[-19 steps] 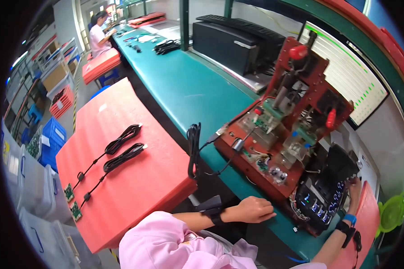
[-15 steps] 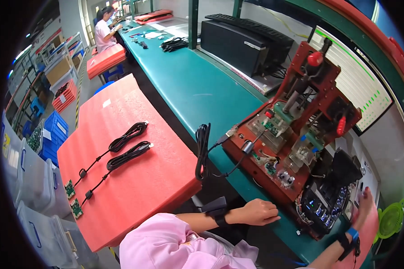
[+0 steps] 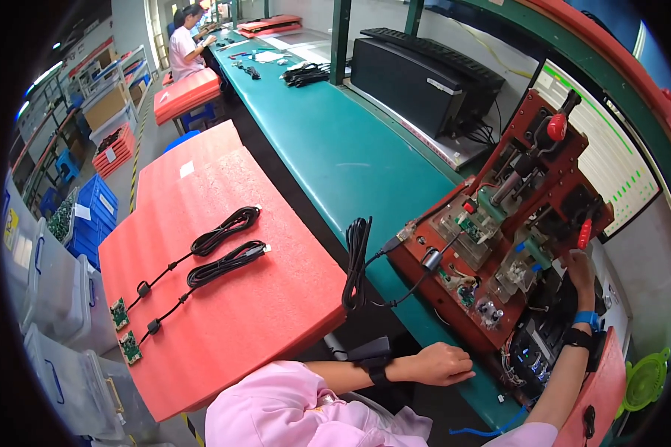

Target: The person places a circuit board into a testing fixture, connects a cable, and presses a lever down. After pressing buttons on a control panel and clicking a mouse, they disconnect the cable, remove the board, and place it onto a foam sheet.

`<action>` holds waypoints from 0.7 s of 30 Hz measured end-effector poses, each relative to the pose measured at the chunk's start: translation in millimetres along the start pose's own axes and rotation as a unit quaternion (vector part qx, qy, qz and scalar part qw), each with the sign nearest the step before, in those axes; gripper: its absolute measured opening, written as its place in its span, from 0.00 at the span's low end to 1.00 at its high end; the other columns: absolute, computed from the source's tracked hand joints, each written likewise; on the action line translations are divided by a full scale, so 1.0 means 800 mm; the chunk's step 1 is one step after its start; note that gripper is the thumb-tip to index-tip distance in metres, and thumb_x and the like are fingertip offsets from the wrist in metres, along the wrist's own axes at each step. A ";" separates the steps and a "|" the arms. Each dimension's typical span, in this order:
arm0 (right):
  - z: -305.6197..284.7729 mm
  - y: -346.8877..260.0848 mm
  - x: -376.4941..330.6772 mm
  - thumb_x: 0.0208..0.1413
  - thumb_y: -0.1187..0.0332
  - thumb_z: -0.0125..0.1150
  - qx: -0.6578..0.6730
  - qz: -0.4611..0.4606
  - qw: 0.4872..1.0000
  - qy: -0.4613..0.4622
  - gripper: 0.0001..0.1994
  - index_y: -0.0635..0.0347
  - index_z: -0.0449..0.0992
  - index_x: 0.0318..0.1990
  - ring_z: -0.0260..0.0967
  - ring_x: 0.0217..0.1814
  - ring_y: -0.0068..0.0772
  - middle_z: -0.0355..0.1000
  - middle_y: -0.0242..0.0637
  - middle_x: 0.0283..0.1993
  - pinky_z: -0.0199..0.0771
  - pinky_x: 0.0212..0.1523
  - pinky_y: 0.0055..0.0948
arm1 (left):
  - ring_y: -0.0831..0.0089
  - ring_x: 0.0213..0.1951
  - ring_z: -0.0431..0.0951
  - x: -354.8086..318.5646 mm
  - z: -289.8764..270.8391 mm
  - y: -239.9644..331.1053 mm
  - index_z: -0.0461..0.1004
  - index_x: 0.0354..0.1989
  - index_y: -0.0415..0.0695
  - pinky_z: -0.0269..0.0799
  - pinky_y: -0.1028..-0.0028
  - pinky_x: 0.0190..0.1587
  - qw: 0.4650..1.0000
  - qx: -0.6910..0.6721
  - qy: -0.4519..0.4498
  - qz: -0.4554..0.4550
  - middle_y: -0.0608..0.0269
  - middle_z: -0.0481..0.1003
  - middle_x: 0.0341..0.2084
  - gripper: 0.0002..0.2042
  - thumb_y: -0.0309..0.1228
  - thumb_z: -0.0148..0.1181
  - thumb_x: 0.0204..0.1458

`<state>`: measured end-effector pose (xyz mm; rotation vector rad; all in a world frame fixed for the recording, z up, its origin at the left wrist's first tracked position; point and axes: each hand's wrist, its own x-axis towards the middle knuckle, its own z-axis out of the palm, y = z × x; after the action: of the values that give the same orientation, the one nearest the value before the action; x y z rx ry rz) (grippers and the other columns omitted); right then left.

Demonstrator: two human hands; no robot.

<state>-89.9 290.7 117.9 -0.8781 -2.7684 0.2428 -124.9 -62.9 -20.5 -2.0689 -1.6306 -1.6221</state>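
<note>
- Right hand [image 3: 580, 270]: grip clamped on the red-tipped lever [image 3: 584, 234] of the red metal test fixture [image 3: 499, 246].
- Left hand [image 3: 441, 364]: fingers loosely together, resting at the smooth green bench [image 3: 335, 141] edge.
- Coiled black cables [image 3: 227, 242] lie on a red foam sheet [image 3: 224, 298].

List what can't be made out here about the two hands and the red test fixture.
- Right hand, head view: its fingers reach up to the red-tipped lever on the red test fixture; whether they close on it is too small to tell.
- Left hand: rests at the green bench edge; the palm faces down, so anything beneath is hidden.
- Small circuit boards on the red foam tray: detail too small.
- Monitor: partly hidden behind the fixture.
</note>
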 end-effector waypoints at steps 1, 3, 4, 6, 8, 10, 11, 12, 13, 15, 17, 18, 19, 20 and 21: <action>0.004 -0.001 0.002 0.52 0.62 0.50 -0.051 0.058 0.997 -0.016 0.12 0.59 0.72 0.38 0.71 0.32 0.47 0.72 0.46 0.34 0.67 0.37 0.41 | 0.62 0.18 0.68 0.000 -0.002 0.001 0.60 0.15 0.42 0.63 0.66 0.19 1.000 -0.003 -0.006 -0.003 0.60 0.62 0.14 0.14 0.33 0.55 0.48; 0.012 0.020 0.007 0.52 0.61 0.50 -0.091 0.037 0.995 0.013 0.12 0.59 0.73 0.36 0.70 0.33 0.48 0.72 0.47 0.33 0.67 0.37 0.42 | 0.62 0.19 0.68 -0.001 -0.003 0.004 0.60 0.16 0.42 0.63 0.66 0.19 1.000 -0.011 -0.015 -0.007 0.60 0.62 0.14 0.14 0.32 0.55 0.48; 0.013 0.027 0.008 0.52 0.60 0.49 -0.131 0.016 0.990 0.042 0.13 0.60 0.73 0.34 0.70 0.33 0.50 0.72 0.47 0.32 0.66 0.37 0.43 | 0.62 0.18 0.67 -0.001 -0.002 0.005 0.60 0.15 0.42 0.63 0.66 0.19 1.000 -0.009 -0.012 -0.007 0.60 0.62 0.14 0.14 0.32 0.55 0.48; 0.013 0.044 0.004 0.52 0.59 0.48 -0.173 0.000 0.983 0.069 0.13 0.60 0.73 0.32 0.70 0.34 0.52 0.72 0.48 0.31 0.66 0.37 0.45 | 0.62 0.18 0.67 0.001 -0.001 0.005 0.59 0.15 0.42 0.63 0.66 0.19 1.000 -0.008 -0.007 -0.005 0.60 0.62 0.13 0.14 0.32 0.55 0.48; 0.005 0.019 0.000 0.52 0.52 0.45 -0.126 0.061 0.987 0.083 0.20 0.61 0.75 0.30 0.68 0.38 0.53 0.71 0.51 0.32 0.65 0.39 0.46 | 0.62 0.18 0.67 0.001 -0.001 0.003 0.59 0.15 0.42 0.63 0.66 0.18 1.000 -0.009 -0.006 -0.008 0.60 0.61 0.13 0.15 0.32 0.56 0.47; 0.004 -0.005 -0.003 0.52 0.48 0.44 -0.103 0.099 0.986 0.088 0.24 0.62 0.75 0.30 0.68 0.40 0.54 0.71 0.52 0.32 0.65 0.40 0.47 | 0.63 0.17 0.67 0.001 -0.001 0.000 0.59 0.15 0.43 0.62 0.66 0.18 1.000 -0.010 -0.001 -0.006 0.61 0.61 0.13 0.15 0.32 0.56 0.47; 0.006 -0.018 -0.004 0.52 0.48 0.43 -0.116 0.110 0.981 0.112 0.24 0.62 0.75 0.30 0.68 0.40 0.54 0.71 0.53 0.33 0.65 0.41 0.46 | 0.63 0.17 0.67 0.002 -0.003 0.000 0.59 0.15 0.43 0.62 0.66 0.18 1.000 -0.014 -0.005 -0.007 0.61 0.61 0.13 0.15 0.32 0.56 0.47; 0.005 -0.028 -0.006 0.52 0.47 0.42 -0.132 0.121 0.975 0.135 0.25 0.62 0.75 0.31 0.68 0.40 0.54 0.71 0.54 0.33 0.65 0.41 0.46 | 0.63 0.17 0.67 0.002 -0.006 0.000 0.58 0.14 0.43 0.62 0.66 0.17 1.000 -0.009 -0.003 -0.005 0.61 0.61 0.13 0.15 0.32 0.56 0.47; 0.005 -0.030 -0.007 0.52 0.46 0.42 -0.147 0.132 0.968 0.158 0.26 0.62 0.75 0.32 0.67 0.41 0.54 0.71 0.55 0.33 0.65 0.42 0.46 | 0.64 0.17 0.66 0.003 -0.010 0.001 0.58 0.14 0.43 0.62 0.67 0.17 1.000 -0.004 0.000 -0.004 0.62 0.61 0.13 0.15 0.32 0.56 0.47; 0.003 -0.017 -0.003 0.52 0.45 0.41 -0.166 0.141 0.967 0.134 0.27 0.62 0.75 0.33 0.68 0.41 0.54 0.71 0.55 0.34 0.65 0.42 0.46 | 0.65 0.16 0.66 0.005 -0.007 0.002 0.58 0.14 0.44 0.61 0.67 0.16 1.000 -0.002 0.001 -0.001 0.62 0.60 0.12 0.15 0.32 0.57 0.46; 0.005 -0.012 0.001 0.52 0.43 0.40 -0.195 0.144 0.966 0.089 0.28 0.62 0.74 0.37 0.68 0.42 0.54 0.71 0.56 0.35 0.65 0.42 0.46 | 0.64 0.18 0.67 0.005 -0.006 0.003 0.59 0.14 0.43 0.63 0.66 0.18 1.000 0.007 -0.015 -0.005 0.61 0.62 0.13 0.14 0.32 0.56 0.47; 0.005 -0.014 0.002 0.52 0.43 0.40 -0.192 0.144 0.967 0.087 0.28 0.62 0.74 0.37 0.68 0.42 0.54 0.71 0.56 0.35 0.65 0.42 0.46 | 0.63 0.18 0.68 0.003 -0.007 0.003 0.60 0.14 0.42 0.63 0.66 0.19 1.000 0.014 -0.022 -0.008 0.61 0.63 0.13 0.14 0.31 0.56 0.47; 0.000 -0.015 0.002 0.52 0.43 0.39 -0.184 0.153 0.969 0.063 0.29 0.62 0.74 0.38 0.67 0.43 0.53 0.71 0.55 0.36 0.64 0.44 0.45 | 0.63 0.18 0.68 0.002 -0.006 0.004 0.60 0.14 0.42 0.63 0.66 0.19 1.000 0.017 -0.023 -0.009 0.61 0.63 0.13 0.14 0.31 0.56 0.47; -0.005 -0.016 0.000 0.52 0.42 0.39 -0.177 0.163 0.970 0.040 0.30 0.62 0.73 0.40 0.67 0.45 0.52 0.71 0.54 0.37 0.64 0.45 0.44 | 0.64 0.18 0.67 0.002 -0.004 0.004 0.59 0.14 0.43 0.62 0.67 0.18 1.000 0.020 -0.013 -0.004 0.61 0.62 0.13 0.15 0.31 0.56 0.46; -0.009 -0.018 -0.002 0.52 0.41 0.38 -0.170 0.174 0.970 0.017 0.31 0.62 0.72 0.42 0.67 0.46 0.51 0.71 0.53 0.38 0.63 0.47 0.44 | 0.65 0.17 0.67 0.004 -0.001 0.004 0.58 0.14 0.43 0.61 0.68 0.17 1.000 0.022 -0.002 0.003 0.62 0.61 0.12 0.15 0.31 0.57 0.46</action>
<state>-94.3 278.6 128.0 -1.4367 -2.6490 -0.1980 -123.0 -62.5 -16.2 -2.0555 -1.6451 -1.5652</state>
